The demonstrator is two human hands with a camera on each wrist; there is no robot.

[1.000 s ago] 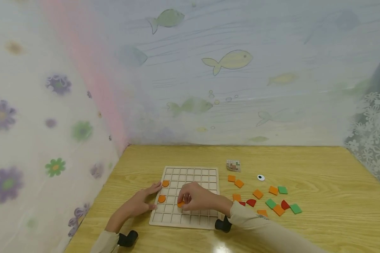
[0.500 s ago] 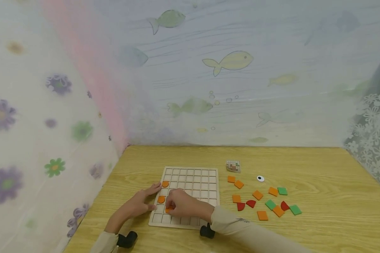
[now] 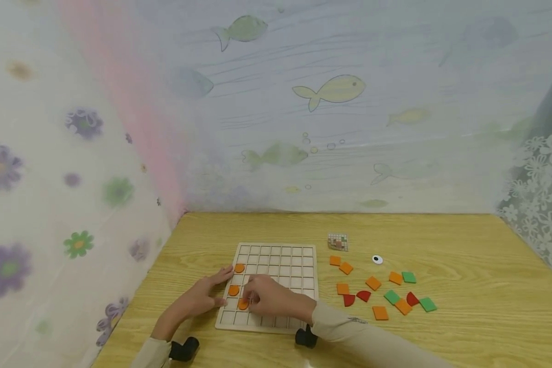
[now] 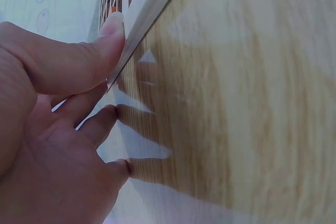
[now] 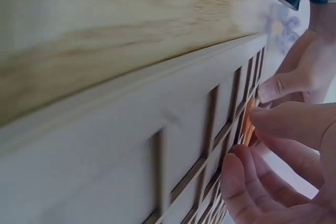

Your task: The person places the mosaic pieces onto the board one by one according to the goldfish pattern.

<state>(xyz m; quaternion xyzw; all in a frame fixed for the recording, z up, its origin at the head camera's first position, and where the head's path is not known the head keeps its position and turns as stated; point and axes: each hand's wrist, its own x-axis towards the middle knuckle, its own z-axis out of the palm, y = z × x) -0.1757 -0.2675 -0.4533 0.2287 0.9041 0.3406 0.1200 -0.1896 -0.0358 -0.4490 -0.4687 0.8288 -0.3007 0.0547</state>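
A pale wooden grid board (image 3: pixel 276 250) lies on the table. Two round orange tiles, a far one (image 3: pixel 239 268) and a nearer one (image 3: pixel 233 290), sit in its left column. One column over, my right hand (image 3: pixel 273 296) has its thumb and fingertips at a third orange tile (image 3: pixel 243 304), pinching it low at its cell. In the right wrist view this orange tile (image 5: pixel 249 120) shows between the thumb and the fingers. My left hand (image 3: pixel 202 295) lies spread along the board's left edge, thumb (image 4: pixel 113 35) against the rim and fingers extended on the table.
Right of the board lie loose square orange tiles (image 3: pixel 380 313), green tiles (image 3: pixel 409 277) and red quarter-round tiles (image 3: pixel 363 296). Behind them are an eye tile (image 3: pixel 377 259) and a small gridded picture card (image 3: pixel 338 242). Patterned fabric walls (image 3: pixel 340 168) border the table.
My right hand has carried the orange tile leftward and toward me across the board, down to a cell in the second column. The left hand has stayed at the board's edge.
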